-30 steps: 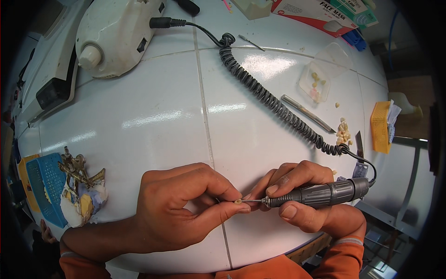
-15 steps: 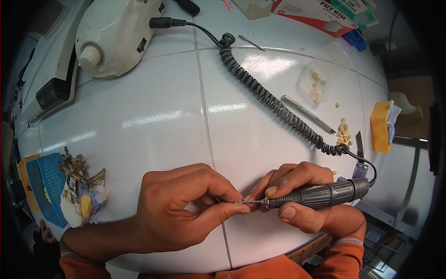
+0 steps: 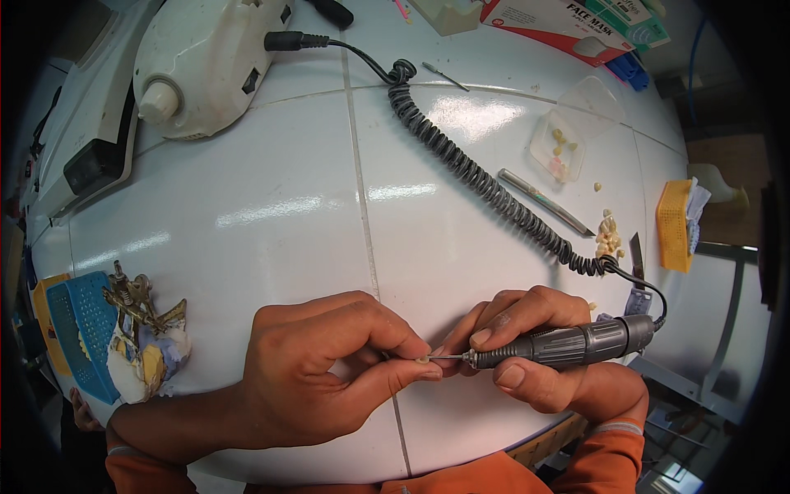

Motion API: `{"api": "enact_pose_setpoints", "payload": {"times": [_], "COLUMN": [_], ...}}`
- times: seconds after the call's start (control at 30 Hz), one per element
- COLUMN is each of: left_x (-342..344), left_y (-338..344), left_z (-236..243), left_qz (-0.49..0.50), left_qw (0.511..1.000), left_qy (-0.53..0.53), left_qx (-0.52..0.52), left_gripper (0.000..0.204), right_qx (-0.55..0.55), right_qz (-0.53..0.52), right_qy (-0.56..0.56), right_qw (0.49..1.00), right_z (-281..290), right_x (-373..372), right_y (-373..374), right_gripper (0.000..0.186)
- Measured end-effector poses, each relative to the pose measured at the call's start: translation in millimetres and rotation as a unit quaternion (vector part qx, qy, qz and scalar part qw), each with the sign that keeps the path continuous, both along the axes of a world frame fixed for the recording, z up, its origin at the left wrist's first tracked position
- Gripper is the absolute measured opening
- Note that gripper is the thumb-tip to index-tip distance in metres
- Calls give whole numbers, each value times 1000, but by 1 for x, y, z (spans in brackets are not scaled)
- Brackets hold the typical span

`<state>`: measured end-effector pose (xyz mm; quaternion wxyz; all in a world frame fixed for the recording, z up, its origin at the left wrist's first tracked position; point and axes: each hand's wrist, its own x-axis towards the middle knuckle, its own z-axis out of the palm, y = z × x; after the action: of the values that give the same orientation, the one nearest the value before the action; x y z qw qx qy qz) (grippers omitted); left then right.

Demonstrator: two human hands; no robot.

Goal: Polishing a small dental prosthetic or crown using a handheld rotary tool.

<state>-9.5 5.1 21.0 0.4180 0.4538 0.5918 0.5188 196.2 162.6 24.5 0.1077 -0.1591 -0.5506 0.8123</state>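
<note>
My left hand [image 3: 325,366] pinches a tiny, pale false tooth [image 3: 422,359] between thumb and forefinger, above the white tiled table. In my right hand [image 3: 533,309] is a dark grey rotary handpiece [image 3: 580,343], held almost level and pointing left. Its thin metal bur [image 3: 447,356] reaches the tooth at my left fingertips. Both hands meet there, so the fingers partly cover the tooth. From the handpiece's rear, a black coiled cord [image 3: 473,165] runs up to a cream control unit [image 3: 202,70] at the far left.
Several loose teeth [image 3: 608,237] lie by the cord, near a pen-shaped knife [image 3: 543,200] and a clear plastic box [image 3: 539,160] holding more teeth. Left stand a metal articulator [image 3: 136,300] and a blue basket [image 3: 78,309]. A yellow basket [image 3: 675,235] is at right, a red-and-white box [image 3: 543,29] behind.
My left hand has shifted very slightly, with the tooth still in its pinch. The right hand and the handpiece look the same.
</note>
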Motion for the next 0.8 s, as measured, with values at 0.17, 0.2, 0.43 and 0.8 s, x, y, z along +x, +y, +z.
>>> {"api": "enact_pose_setpoints", "payload": {"times": [0.17, 0.2, 0.43, 0.8], "left_x": [0, 0, -1, -1], "left_y": [0, 0, 0, 1], "left_z": [0, 0, -1, 0], "left_qz": [-1, -1, -5, -7], "left_qw": [1000, 1000, 1000, 1000], "left_qy": [5, 11, 12, 7], "left_qx": [2, 5, -1, 2], "left_gripper": [23, 23, 22, 16], "right_qx": [-11, -13, -26, -35], "right_qz": [0, 1, -9, -18], "right_qy": [-6, -6, -15, 7], "right_qw": [1000, 1000, 1000, 999], "right_z": [1, 1, 2, 0], "right_x": [0, 1, 0, -1], "right_y": [1, 1, -2, -2], "right_gripper": [23, 23, 22, 22]}}
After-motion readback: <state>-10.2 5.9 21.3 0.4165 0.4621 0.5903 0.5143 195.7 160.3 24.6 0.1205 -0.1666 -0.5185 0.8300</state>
